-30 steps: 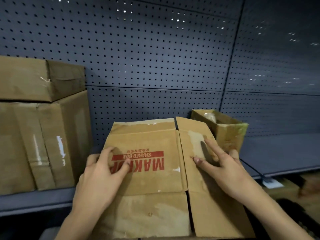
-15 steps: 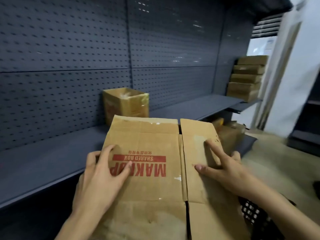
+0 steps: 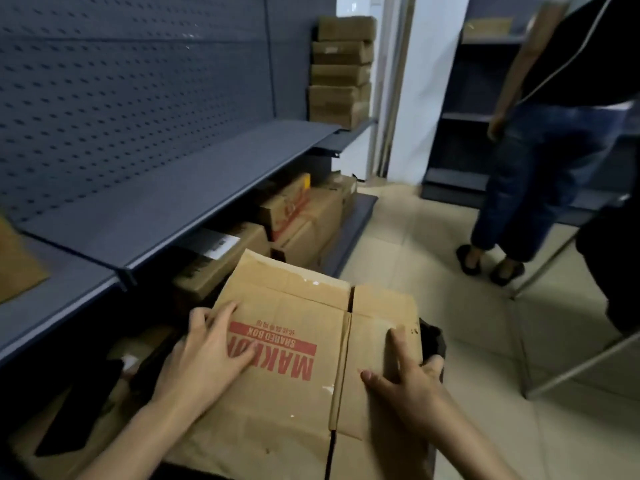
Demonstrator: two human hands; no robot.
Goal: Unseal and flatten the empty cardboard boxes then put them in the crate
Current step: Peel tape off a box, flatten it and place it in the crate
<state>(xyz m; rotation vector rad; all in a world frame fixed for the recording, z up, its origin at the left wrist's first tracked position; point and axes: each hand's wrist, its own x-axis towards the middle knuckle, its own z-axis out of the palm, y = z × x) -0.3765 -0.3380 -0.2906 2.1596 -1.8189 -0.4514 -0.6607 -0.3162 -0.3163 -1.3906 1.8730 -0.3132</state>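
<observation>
Head view: a flattened box point(image 3: 294, 344) with red print is held low over the floor, beside the bottom shelf point(image 3: 194, 188), which has other cartons stacked under it. The left hand point(image 3: 204, 355) clasps the box's left edge, thumb laid across the print. The right hand point(image 3: 412, 382) pinches the right panel, with thumb and forefinger on top and the other fingers curled round the edge. A dark rim point(image 3: 434, 341) shows just past that edge and is probably the crate, though most of it is hidden under the cardboard. The main risk is the loose end flaps. If the box goes down tilted, a flap could catch the rim and fold back, or the panels could spring apart once the grip eases. Because the crate is covered, the drop is partly blind and the box could land on the floor instead. A person point(image 3: 540, 140) stands close on the right, so a wide swing might hit them.
</observation>
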